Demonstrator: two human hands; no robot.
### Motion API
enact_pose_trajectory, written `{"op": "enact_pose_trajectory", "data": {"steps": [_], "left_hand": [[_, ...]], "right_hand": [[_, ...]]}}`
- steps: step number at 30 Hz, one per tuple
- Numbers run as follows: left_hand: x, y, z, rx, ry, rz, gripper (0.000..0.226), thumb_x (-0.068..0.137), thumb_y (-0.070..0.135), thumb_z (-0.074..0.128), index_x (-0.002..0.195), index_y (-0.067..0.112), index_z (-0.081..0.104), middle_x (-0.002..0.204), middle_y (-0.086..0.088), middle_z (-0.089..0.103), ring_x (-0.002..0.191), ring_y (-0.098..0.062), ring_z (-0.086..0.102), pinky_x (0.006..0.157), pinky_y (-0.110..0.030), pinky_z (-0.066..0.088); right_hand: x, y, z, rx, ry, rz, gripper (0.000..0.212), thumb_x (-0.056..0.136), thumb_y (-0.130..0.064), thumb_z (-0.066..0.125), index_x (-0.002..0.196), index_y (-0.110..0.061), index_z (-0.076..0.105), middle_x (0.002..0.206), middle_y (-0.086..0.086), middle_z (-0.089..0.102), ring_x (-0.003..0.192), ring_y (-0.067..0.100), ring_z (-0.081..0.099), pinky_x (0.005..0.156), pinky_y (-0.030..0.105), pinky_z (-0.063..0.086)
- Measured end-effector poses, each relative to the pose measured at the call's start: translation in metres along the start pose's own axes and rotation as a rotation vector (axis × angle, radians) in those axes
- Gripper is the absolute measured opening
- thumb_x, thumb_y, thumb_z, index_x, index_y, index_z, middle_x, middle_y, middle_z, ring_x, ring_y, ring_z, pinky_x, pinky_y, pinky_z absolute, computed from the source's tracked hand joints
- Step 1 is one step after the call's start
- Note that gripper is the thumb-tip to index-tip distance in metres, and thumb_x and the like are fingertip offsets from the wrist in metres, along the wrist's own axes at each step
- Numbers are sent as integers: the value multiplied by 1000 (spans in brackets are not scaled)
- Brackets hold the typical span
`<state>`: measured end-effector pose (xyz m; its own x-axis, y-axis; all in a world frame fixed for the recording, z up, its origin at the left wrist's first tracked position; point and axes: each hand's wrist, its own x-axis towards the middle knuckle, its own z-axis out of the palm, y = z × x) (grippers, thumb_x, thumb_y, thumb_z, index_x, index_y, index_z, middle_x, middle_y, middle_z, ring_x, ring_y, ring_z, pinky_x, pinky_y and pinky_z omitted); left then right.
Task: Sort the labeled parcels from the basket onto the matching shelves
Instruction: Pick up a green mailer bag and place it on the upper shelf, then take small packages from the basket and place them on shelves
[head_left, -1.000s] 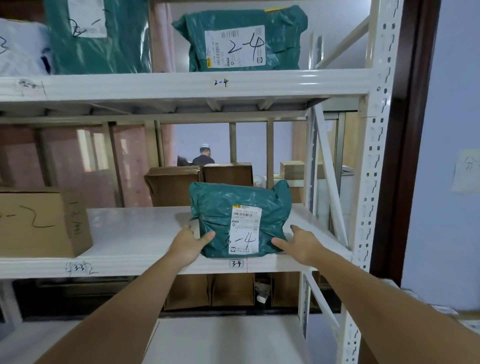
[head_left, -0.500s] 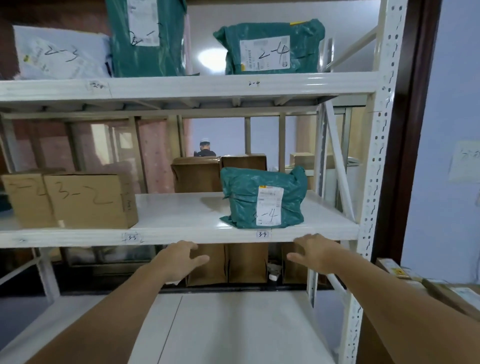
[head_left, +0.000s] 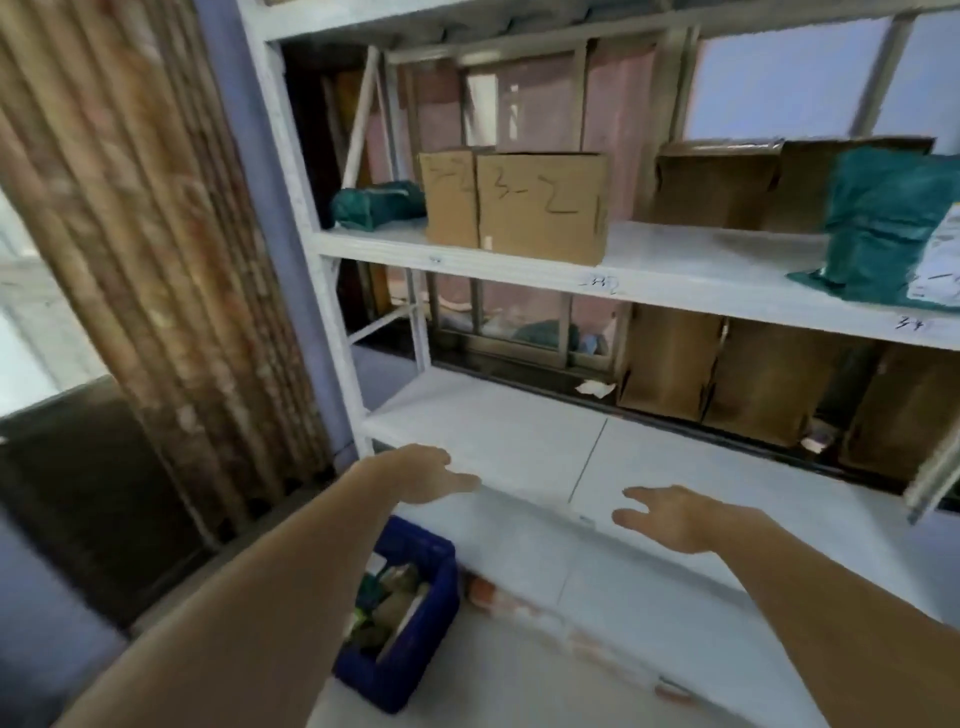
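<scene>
The teal parcel marked 3-4 lies on the middle white shelf at the far right, above the 3-4 mark on the shelf edge. A blue basket with several parcels in it stands on the floor at the lower left. My left hand hovers above the basket with relaxed fingers and holds nothing. My right hand floats in front of the lower shelf, fingers spread, also holding nothing.
Two cardboard boxes marked 3-2 stand on the middle shelf, with a small teal parcel to their left. Brown boxes sit behind the lower shelf. A patterned curtain hangs at the left beside the rack's upright.
Both hands have let go of the 3-4 parcel, which stays on the middle shelf. My view has swung left and down, bringing the blue basket into sight below my left hand.
</scene>
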<state>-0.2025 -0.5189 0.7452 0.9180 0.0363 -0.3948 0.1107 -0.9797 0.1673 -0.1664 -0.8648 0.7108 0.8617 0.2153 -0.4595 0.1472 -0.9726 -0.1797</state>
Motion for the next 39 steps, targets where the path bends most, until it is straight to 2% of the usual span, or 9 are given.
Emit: {"op": "enact_pose_trajectory", "data": {"steps": [3,6,10,13,20,24,30,36,39], "left_hand": [[-14,-65,27,-32,-34,-113,86,91,77,39,154,19,37,157,-7,40,139,-30,43,112,-40,34],[-28,-118,55,-80,-35,-225,79,91,76,41,146,20,47,146,-4,53,127,-27,53,102,-36,41],[-33,-168,79,-149,-81,-303,71,94,72,41,133,15,57,127,-6,63,110,-25,59,87,-34,40],[-26,-199,92,-204,-107,-368,71,91,75,43,125,15,61,116,-2,66,100,-20,61,88,-35,48],[8,-253,105,-360,-103,-516,68,95,67,47,143,19,50,142,-6,55,125,-25,55,102,-36,44],[29,-270,105,-375,-116,-555,62,101,58,45,149,19,44,152,-7,47,135,-26,47,107,-35,37],[63,-316,119,-439,-164,-645,76,96,69,43,152,18,39,157,-9,41,141,-28,41,115,-43,34],[109,-376,131,-450,-234,-610,76,96,69,41,153,18,40,157,-7,41,142,-27,40,115,-42,34],[140,-414,140,-448,-273,-587,76,96,70,40,152,19,40,156,-6,43,141,-26,42,113,-41,35]], "right_hand": [[16,-63,31,-41,-92,-96,109,71,-95,22,161,-33,18,168,1,19,153,26,20,124,40,17],[34,-114,52,-82,-146,-177,81,97,-73,32,162,-28,16,169,1,15,155,24,16,124,38,14],[75,-166,67,-158,-196,-263,79,97,-71,34,162,-29,17,169,2,16,154,25,20,124,41,17],[112,-203,70,-183,-220,-312,77,97,-71,36,160,-29,22,167,3,22,150,27,28,123,43,23],[207,-282,70,-264,-290,-483,65,96,-67,37,146,-26,47,147,8,52,126,26,53,105,40,44],[258,-315,79,-301,-331,-521,77,91,-73,37,151,-25,41,152,8,48,131,29,50,106,41,41],[310,-366,97,-408,-416,-567,79,96,-71,34,160,-25,26,163,10,32,144,31,38,115,44,35],[360,-417,123,-442,-505,-563,79,98,-68,34,162,-24,21,167,8,24,150,30,27,118,45,29],[389,-442,143,-438,-540,-523,81,96,-71,35,161,-25,22,166,7,26,148,31,31,118,44,31]]}}
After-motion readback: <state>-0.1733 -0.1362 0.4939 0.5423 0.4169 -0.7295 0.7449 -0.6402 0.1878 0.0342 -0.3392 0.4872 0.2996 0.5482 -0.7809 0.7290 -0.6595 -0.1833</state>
